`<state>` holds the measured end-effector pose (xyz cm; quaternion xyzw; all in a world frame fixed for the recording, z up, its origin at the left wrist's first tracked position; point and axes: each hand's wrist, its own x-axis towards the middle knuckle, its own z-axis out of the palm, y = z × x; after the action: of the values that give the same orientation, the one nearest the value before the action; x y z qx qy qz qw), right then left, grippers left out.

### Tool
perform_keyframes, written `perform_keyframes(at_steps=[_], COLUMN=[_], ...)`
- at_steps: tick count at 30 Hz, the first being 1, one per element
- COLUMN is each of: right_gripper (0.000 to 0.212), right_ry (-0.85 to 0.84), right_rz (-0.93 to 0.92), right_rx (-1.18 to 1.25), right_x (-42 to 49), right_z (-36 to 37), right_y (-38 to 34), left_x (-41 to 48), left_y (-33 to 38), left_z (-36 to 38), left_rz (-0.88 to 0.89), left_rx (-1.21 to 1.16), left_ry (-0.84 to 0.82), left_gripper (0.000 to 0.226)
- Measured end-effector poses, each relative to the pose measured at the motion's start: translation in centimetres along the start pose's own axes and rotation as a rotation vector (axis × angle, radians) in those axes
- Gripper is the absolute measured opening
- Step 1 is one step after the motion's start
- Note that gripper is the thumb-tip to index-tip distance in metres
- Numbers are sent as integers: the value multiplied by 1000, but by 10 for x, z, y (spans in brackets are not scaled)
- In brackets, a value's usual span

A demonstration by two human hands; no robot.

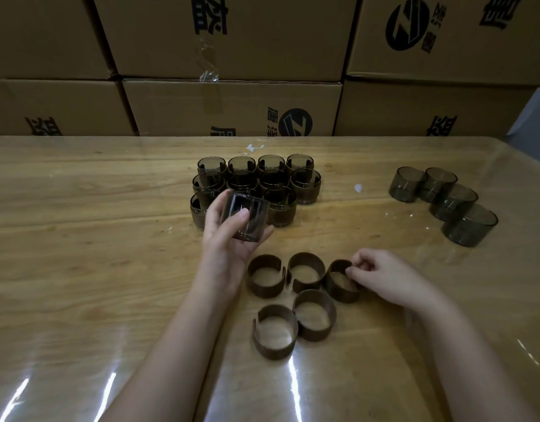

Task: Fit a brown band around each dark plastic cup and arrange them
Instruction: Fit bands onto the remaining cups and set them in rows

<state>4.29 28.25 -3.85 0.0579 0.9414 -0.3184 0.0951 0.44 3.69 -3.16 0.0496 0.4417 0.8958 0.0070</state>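
Your left hand (229,236) is closed around a bare dark cup (245,217), thumb across its near side, holding it tilted just above the counter (79,239) in front of the finished group. Your right hand (381,275) has its fingertips pinched on the rim of the rightmost brown band (341,280), which seems to rest on the counter, not yet lifted.

So you look to be at the start of another fitting: cup in one hand, band being picked up with the other. The next move calls for bringing the two together — the bands are split rings, so you will likely need to spread the gap or line the ring up squarely with the cup's base before sliding it on.

Four more loose bands (306,300) lie close around the one you are gripping, some touching each other. Beyond your left hand stands the block of banded cups (256,181), packed side by side in rows; the finished cup belongs there, probably at the near edge. Far right, well apart from everything else, four bare cups (445,202) lie in a curved line, nested or touching — that supply is not yet used up.

The counter is pale wood under a glossy clear cover with a few white scraps on it. Behind it rises a wall of stacked cardboard boxes (232,56) printed with dark logos.
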Motion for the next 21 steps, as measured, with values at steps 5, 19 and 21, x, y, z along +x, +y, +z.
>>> perform_keyframes(at_steps=[5,19,21], right_gripper=[9,31,46], right_ry=[342,263,277], right_rz=[32,-155,-188], right_rx=[129,1059,1088], right_x=[4,-9,-11], right_z=[1,31,34], right_y=[-3,-47,-51], left_x=[0,-5,-7], left_y=[-1,-10,-12], left_z=[6,5,7], left_rz=[32,65,83], left_rx=[206,524,569], left_ry=[90,-168,-166], left_gripper=[39,65,59])
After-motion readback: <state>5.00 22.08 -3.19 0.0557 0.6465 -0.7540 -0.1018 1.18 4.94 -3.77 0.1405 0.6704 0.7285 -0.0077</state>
